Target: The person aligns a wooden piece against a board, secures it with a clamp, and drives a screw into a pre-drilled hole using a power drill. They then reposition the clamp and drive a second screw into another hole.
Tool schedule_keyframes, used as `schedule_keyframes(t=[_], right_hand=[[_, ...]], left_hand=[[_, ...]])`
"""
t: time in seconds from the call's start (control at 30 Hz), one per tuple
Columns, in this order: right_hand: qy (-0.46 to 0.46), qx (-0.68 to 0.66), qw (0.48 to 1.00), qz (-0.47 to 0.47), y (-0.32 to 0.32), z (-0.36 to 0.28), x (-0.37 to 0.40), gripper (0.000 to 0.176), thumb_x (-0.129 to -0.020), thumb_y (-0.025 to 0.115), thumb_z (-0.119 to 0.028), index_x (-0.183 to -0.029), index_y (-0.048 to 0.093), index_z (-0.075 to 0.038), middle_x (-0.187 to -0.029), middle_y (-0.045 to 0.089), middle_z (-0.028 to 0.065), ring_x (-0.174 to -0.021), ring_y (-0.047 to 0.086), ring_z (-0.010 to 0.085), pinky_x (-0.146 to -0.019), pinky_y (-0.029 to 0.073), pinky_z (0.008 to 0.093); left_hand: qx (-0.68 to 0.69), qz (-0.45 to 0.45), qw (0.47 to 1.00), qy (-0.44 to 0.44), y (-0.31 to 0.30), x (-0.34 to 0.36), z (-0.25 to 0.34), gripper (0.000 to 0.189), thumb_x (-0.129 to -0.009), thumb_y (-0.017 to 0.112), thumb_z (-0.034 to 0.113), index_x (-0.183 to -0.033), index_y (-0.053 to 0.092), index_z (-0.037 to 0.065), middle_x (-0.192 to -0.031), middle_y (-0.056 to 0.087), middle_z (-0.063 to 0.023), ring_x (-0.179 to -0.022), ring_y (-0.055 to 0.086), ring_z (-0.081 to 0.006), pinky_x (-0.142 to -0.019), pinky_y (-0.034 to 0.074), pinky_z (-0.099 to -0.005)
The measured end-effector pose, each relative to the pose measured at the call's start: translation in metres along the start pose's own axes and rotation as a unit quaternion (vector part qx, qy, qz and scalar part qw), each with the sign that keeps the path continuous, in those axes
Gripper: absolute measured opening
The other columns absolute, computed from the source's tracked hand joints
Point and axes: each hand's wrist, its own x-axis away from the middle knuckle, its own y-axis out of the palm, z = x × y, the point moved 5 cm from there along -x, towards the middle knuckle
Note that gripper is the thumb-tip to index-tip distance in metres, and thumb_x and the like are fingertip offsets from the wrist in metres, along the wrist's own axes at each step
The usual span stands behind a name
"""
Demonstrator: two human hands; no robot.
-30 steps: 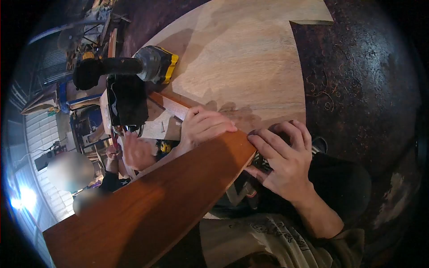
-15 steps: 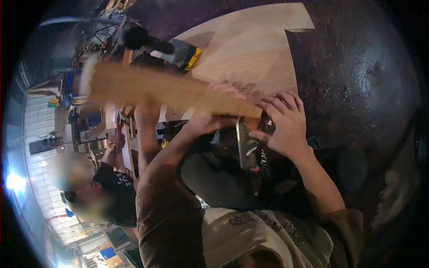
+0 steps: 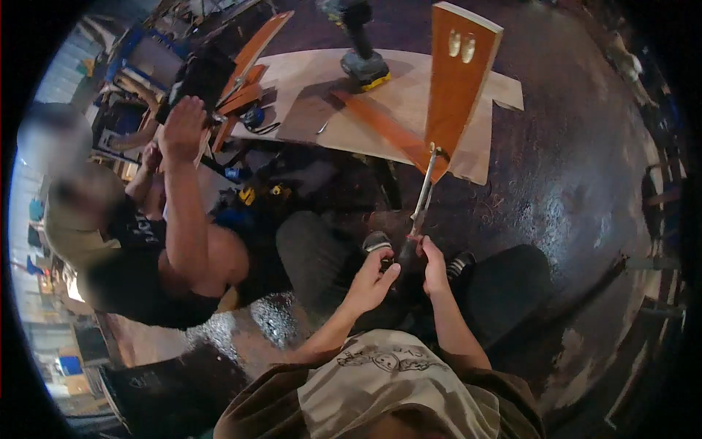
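A metal bar clamp (image 3: 423, 203) spans from the corner of two orange-brown wooden boards toward my lap. One board (image 3: 457, 91) stands up, with two oval marks near its far end; the other board (image 3: 387, 128) slants away to the left, over a plywood sheet (image 3: 307, 84). My right hand (image 3: 434, 269) closes its fingers on the clamp's near end. Just left of the dark clamp handle, my left hand (image 3: 371, 284) has its thumb and bent fingers apart, thumb tip close to the handle.
A cordless drill (image 3: 364, 67) stands on the plywood. More orange boards (image 3: 245, 91) lie at its left end. At the left sits another person (image 3: 157, 256), a hand (image 3: 183, 128) raised. Yellow-and-black tools (image 3: 248, 196) lie on the dark floor. My crossed legs (image 3: 314, 249) flank the clamp.
The board has swung from pointing left to pointing away from me. Both hands have come down from the boards' corner to the clamp's near end. My view has shifted, showing more floor.
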Motion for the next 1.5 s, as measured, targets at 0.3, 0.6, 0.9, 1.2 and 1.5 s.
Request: schedule_keyframes(t=[0.3,0.6,0.9,1.2,1.5], right_hand=[[0.253,-0.059,0.965,-0.036,-0.013,0.057,0.027,0.030,-0.101,0.046,-0.026,-0.111,0.069,-0.009,-0.105,0.072,0.0064,-0.093,0.067,0.0240,-0.086,0.053,0.0407],[0.093,0.155,0.977,-0.115,-0.013,0.033,0.030,0.038,-0.083,0.059,0.010,-0.119,0.064,0.001,-0.112,0.066,0.0075,-0.102,0.062,0.0220,-0.089,0.050,0.0354],[-0.029,0.427,0.877,-0.219,0.000,0.005,0.018,0.035,-0.086,0.071,-0.006,-0.119,0.064,0.000,-0.115,0.070,0.0127,-0.109,0.065,0.0238,-0.095,0.051,0.0392],[-0.124,0.451,0.856,-0.220,-0.004,0.023,0.011,0.020,-0.081,0.070,0.001,-0.101,0.066,-0.002,-0.094,0.069,0.0071,-0.088,0.065,0.0181,-0.078,0.052,0.0357],[-0.070,0.521,0.813,-0.248,-0.030,0.031,-0.006,0.025,-0.076,0.071,0.001,-0.098,0.060,-0.003,-0.090,0.065,0.0024,-0.081,0.060,0.0142,-0.068,0.049,0.0343]], left_hand=[[-0.286,0.080,0.940,0.165,0.015,-0.013,0.025,0.063,-0.098,0.064,0.046,-0.131,0.053,-0.007,-0.109,0.069,-0.0268,-0.090,0.071,-0.0407,-0.076,0.056,-0.0455],[-0.311,0.084,0.926,0.196,0.019,-0.019,0.032,0.065,-0.098,0.061,0.052,-0.126,0.062,-0.006,-0.093,0.073,-0.0276,-0.079,0.073,-0.0416,-0.067,0.057,-0.0508],[-0.294,0.067,0.941,0.154,0.025,-0.026,0.025,0.072,-0.095,0.063,0.052,-0.134,0.056,-0.009,-0.095,0.073,-0.0286,-0.088,0.072,-0.0453,-0.078,0.056,-0.0515],[-0.298,0.036,0.943,0.142,0.031,-0.032,0.015,0.067,-0.098,0.060,0.044,-0.133,0.051,-0.012,-0.090,0.071,-0.0294,-0.082,0.070,-0.0471,-0.075,0.055,-0.0535],[-0.259,0.046,0.951,0.160,0.032,-0.031,0.018,0.064,-0.096,0.064,0.042,-0.132,0.054,-0.010,-0.091,0.071,-0.0301,-0.083,0.071,-0.0471,-0.076,0.055,-0.0531]])
